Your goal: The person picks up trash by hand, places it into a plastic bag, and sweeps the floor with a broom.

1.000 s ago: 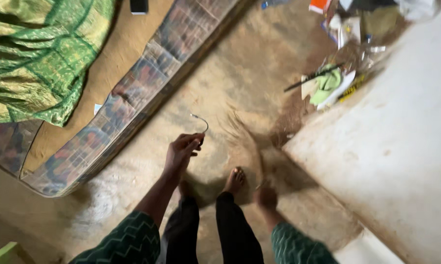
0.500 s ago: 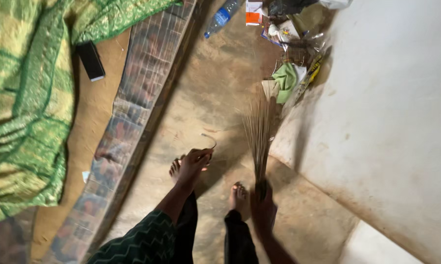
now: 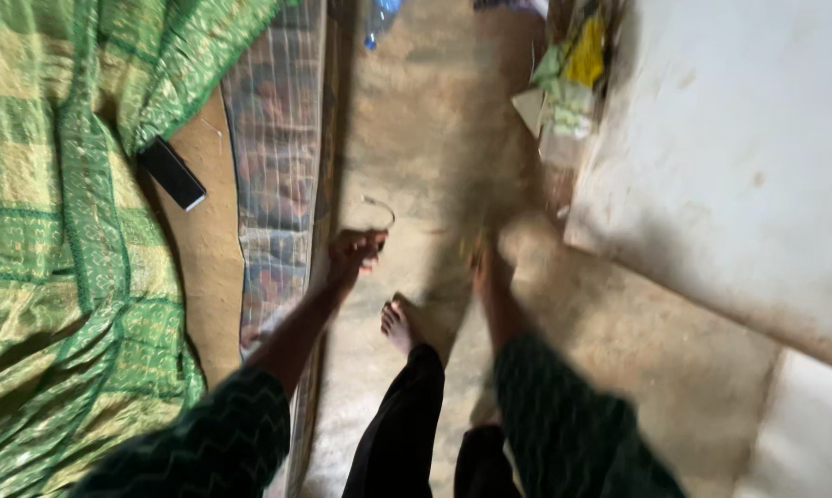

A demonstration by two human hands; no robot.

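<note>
My left hand (image 3: 356, 254) is shut on a thin bent wire (image 3: 380, 208) that curls up from my fingers, close to the mattress edge. My right hand (image 3: 486, 267) grips the handle end of a straw broom (image 3: 504, 189). The broom's bristles are smeared by motion over the dirt floor (image 3: 416, 138) towards the wall. One bare foot (image 3: 399, 325) stands between my two hands. Both forearms are in dark green patterned sleeves.
A mattress (image 3: 278, 157) with a patterned side lies on the left under a green cloth (image 3: 56, 231), with a black flat device (image 3: 172, 173) on it. A plastic bottle (image 3: 379, 14) and a litter pile (image 3: 568, 83) lie ahead. A pale wall (image 3: 739, 166) stands on the right.
The view has swung left and forward along the mattress. My right hand has swept the broom forward towards the litter, now blurred. My left hand keeps the wire.
</note>
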